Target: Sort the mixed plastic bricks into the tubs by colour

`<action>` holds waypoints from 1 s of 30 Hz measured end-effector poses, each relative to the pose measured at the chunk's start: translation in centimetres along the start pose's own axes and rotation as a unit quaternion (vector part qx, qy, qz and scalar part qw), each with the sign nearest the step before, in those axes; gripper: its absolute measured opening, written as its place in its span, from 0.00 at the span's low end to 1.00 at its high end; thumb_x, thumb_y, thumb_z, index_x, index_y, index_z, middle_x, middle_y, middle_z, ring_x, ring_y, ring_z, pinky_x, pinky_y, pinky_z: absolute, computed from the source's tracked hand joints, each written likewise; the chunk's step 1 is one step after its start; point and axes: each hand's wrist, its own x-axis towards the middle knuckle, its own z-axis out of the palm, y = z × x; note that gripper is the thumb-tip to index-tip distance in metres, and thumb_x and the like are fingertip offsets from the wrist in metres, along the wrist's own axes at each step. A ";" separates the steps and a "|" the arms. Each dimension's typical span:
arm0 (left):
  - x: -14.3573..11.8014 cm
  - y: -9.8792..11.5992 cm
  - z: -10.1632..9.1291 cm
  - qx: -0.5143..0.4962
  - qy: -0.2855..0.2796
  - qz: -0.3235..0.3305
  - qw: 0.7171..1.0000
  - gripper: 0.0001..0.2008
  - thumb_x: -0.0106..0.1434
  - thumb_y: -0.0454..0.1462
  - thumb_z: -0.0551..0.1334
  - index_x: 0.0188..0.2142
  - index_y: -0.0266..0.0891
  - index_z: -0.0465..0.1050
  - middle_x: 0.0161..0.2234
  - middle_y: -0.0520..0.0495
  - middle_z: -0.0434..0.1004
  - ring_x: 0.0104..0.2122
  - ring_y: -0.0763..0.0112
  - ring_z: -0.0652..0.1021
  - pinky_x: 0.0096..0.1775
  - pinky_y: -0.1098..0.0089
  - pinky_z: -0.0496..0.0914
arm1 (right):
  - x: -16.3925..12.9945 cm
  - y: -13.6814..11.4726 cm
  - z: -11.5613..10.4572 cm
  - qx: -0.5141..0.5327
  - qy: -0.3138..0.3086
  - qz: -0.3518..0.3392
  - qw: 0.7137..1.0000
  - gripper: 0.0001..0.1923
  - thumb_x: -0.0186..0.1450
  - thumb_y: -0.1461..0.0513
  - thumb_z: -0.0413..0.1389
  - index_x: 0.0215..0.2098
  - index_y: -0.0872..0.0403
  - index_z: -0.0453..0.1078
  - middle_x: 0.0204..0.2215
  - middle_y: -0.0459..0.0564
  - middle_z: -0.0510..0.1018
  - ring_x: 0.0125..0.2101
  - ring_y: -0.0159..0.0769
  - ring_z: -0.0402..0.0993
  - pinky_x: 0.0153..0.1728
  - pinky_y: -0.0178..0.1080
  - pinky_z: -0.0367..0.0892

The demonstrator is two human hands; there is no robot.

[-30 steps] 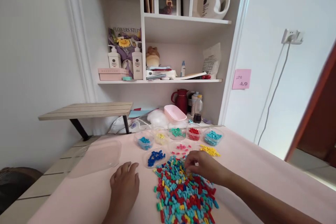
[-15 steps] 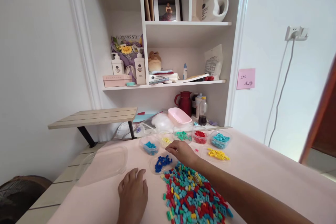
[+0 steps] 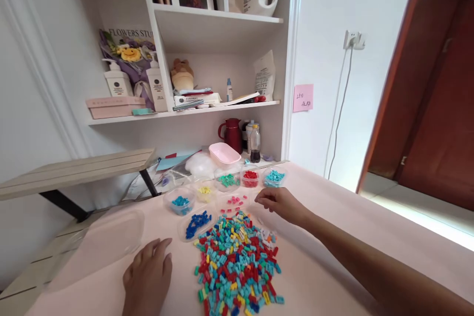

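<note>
Pink cloth (image 3: pixel 314 271) bears small bricks (image 3: pixel 237 256). Left hand (image 3: pixel 148 269) lies beside, fingers parted; I can't tell if right hand (image 3: pixel 279 203) grips any.

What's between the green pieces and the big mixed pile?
In the head view, the pink pieces lie between the green pieces and the mixed pile.

A loose heap of small multicoloured plastic bricks (image 3: pixel 239 261), mostly turquoise and red, lies spread on the pink-covered bench (image 3: pixel 370 207). Just beyond, shallow clear plastic trays (image 3: pixel 181 230) hold dark-blue bricks (image 3: pixel 198 224) and sparser pink bricks (image 3: pixel 236 201). Behind, clear tubs (image 3: pixel 170 197) hold blue bricks (image 3: pixel 180 201), pale-yellow bricks (image 3: pixel 204 190), green bricks (image 3: pixel 227 180), red bricks (image 3: pixel 251 175) and turquoise bricks (image 3: pixel 274 177).
</note>
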 end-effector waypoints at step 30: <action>0.2 -0.3 1.4 -0.011 0.049 -0.012 0.999 0.24 0.68 0.38 0.40 0.54 0.49 0.69 0.58 0.48 0.68 0.58 0.63 0.65 0.56 0.56 0.57 | -1.5 1.5 3.7 -0.160 -0.035 -0.092 0.982 0.18 0.68 0.64 0.47 0.50 0.47 0.73 0.41 0.53 0.74 0.38 0.38 0.73 0.38 0.38 0.66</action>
